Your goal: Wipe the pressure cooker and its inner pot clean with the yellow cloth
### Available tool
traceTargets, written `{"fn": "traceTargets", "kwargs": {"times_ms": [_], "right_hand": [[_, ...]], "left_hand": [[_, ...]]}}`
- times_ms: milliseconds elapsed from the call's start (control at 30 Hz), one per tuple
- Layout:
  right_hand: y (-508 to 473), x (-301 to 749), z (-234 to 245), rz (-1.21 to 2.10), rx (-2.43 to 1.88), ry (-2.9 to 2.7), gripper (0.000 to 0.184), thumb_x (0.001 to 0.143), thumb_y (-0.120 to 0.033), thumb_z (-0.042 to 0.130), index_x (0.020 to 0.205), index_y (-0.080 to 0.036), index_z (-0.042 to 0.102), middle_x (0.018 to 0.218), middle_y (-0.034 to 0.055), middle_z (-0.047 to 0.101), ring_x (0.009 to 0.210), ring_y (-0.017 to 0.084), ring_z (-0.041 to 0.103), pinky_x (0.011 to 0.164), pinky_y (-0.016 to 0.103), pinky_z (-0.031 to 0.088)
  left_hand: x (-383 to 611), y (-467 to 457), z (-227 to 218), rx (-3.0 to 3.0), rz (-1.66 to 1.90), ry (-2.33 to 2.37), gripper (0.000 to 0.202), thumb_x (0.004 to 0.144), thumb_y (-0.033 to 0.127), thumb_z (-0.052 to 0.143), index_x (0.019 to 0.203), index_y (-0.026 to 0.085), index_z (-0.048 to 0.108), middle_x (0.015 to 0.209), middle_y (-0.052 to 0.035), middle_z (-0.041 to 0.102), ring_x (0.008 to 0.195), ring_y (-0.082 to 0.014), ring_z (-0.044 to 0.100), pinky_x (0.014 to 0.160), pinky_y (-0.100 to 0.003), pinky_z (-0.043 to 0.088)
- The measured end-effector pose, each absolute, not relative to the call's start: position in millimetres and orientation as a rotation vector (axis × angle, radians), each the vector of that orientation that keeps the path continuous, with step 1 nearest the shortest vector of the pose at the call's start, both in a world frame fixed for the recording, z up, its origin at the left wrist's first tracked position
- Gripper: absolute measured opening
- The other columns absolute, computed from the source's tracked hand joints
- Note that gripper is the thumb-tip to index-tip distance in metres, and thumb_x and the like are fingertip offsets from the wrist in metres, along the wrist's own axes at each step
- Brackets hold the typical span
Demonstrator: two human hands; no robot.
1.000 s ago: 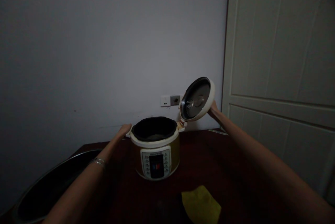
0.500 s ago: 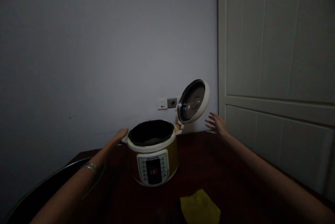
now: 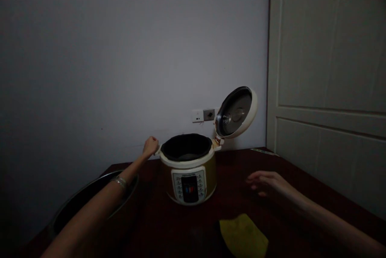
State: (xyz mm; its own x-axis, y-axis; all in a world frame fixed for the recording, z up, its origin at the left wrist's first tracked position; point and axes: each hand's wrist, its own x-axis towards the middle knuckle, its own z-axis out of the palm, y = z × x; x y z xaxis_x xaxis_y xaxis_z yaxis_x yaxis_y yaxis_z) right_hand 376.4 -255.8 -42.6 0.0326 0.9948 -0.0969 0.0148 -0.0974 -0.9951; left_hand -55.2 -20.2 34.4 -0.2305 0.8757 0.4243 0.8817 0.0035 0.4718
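An electric pressure cooker (image 3: 212,181) with a white rim and a front button panel stands upright on the dark red table. Its lid (image 3: 237,113) is raised and leans to the right on its hinge; the dark inner pot shows inside. My left hand (image 3: 150,146) is closed at the cooker's left side handle, its fingers mostly hidden from me. Over the table to the right of the cooker, my right hand (image 3: 265,182) is held out with fingers apart and slightly bent, holding nothing. Nearer to me lies a yellow cloth (image 3: 243,236).
A large dark round basin (image 3: 62,213) stands at the left, under my left forearm. Wall sockets (image 3: 203,115) are behind the cooker. A pale panelled door (image 3: 325,133) borders the right side. A thin patterned strip (image 3: 264,152) lies near the table's back right edge.
My right hand has come down from beside the raised lid to low over the table. The left hand stays at the handle. The view has shifted, moving the scene rightward.
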Motion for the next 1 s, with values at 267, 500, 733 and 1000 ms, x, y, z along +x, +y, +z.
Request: {"fn": "traceTargets", "kwargs": {"times_ms": [267,500,733,1000], "right_hand": [[-263,246,-22,1.548,-0.993,-1.646,0.041,0.072,-0.038,0.059,0.105,-0.013,0.058,0.075,0.0067,0.069,0.058,0.013,0.063,0.049,0.021,0.045],[-247,118,-11,1.846,-0.801,-1.652,0.063,0.080,-0.025,0.053,0.136,-0.007,0.029,0.073,0.0064,0.069,0.055,0.014,0.064,0.047,0.024,0.050],[-206,36,-41,1.820,-0.889,-1.475,0.075,0.087,-0.025,0.053,0.142,-0.006,0.006,0.063,0.0027,0.067,0.046,0.013,0.061,0.042,0.022,0.049],[-181,5,-58,1.819,-0.877,-1.389,0.039,0.089,-0.030,0.051,0.120,-0.009,0.039,0.063,0.0037,0.065,0.047,0.011,0.060,0.044,0.021,0.050]], "left_hand": [[-141,-62,54,-1.841,-0.863,-2.189,0.025,0.079,0.018,0.042,0.095,0.012,0.061,0.097,-0.0122,0.065,0.088,-0.0187,0.062,0.072,-0.025,0.045],[-257,-120,51,-1.743,-0.501,-2.379,0.025,0.074,0.020,0.051,0.095,0.011,0.061,0.111,-0.0178,0.060,0.105,-0.0262,0.057,0.085,-0.031,0.044],[-320,-175,25,-1.791,-0.235,-2.696,0.039,0.083,0.043,0.041,0.090,0.010,0.059,0.073,-0.0165,0.066,0.050,-0.0231,0.062,0.053,-0.036,0.051],[-330,-196,0,-1.942,-0.266,-2.790,0.043,0.082,0.053,0.038,0.080,0.014,0.056,0.047,-0.0049,0.055,0.031,-0.0146,0.046,0.040,-0.027,0.043]]}}
